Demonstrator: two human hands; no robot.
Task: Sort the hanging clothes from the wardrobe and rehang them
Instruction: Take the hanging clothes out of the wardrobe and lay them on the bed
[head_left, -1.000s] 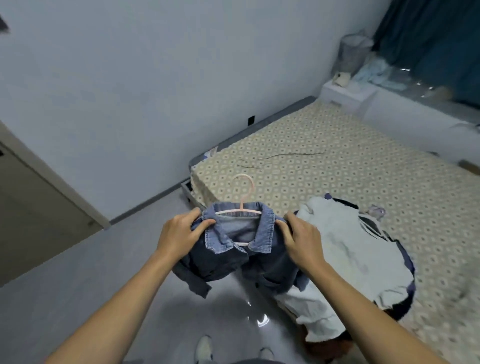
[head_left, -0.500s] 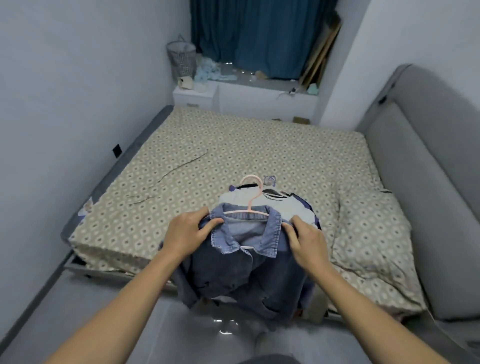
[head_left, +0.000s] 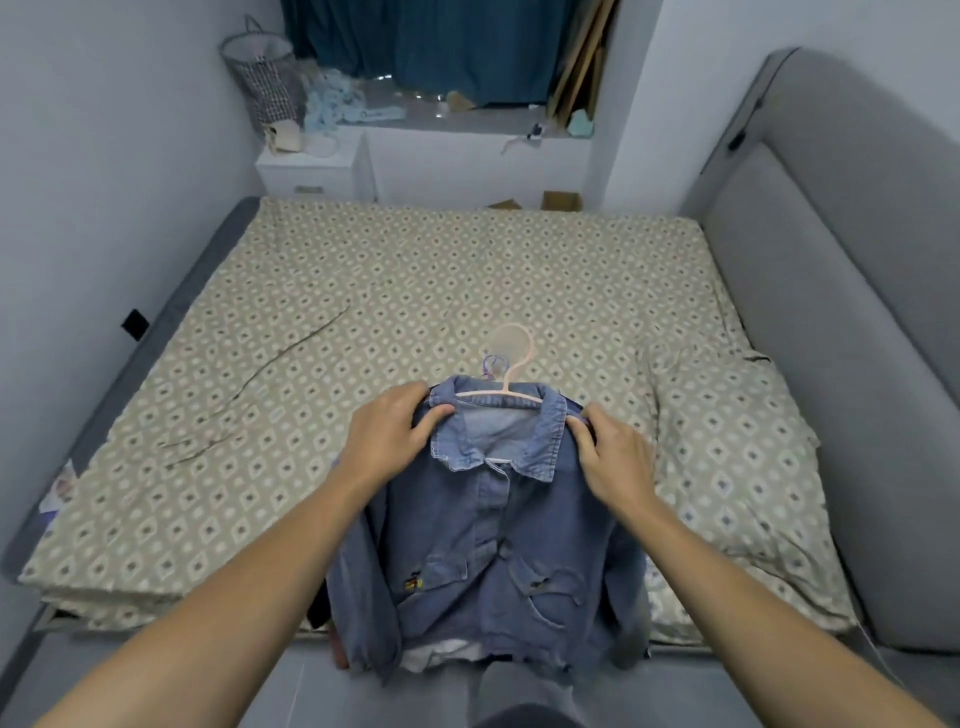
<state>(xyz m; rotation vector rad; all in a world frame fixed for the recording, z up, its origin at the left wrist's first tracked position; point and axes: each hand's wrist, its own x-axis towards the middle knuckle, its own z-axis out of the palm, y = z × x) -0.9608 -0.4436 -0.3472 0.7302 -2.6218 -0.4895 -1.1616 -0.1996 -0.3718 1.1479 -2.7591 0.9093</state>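
Note:
A blue denim jacket on a pink plastic hanger lies spread front-up at the near edge of the bed. My left hand grips its left shoulder by the collar. My right hand grips the right shoulder. The hanger's hook points away from me over the bedspread. Other clothes lie beneath the jacket, mostly hidden; a white hem and a dark edge show below it.
A pillow lies to the right of the jacket, by the grey padded headboard. A thin dark cord lies on the left of the bed. A white nightstand, a wire basket and blue curtains stand beyond.
My view has swung right from the wall and floor to face the bed. The jacket, held hanging in front of me before, now lies spread over the clothes pile on the bed edge.

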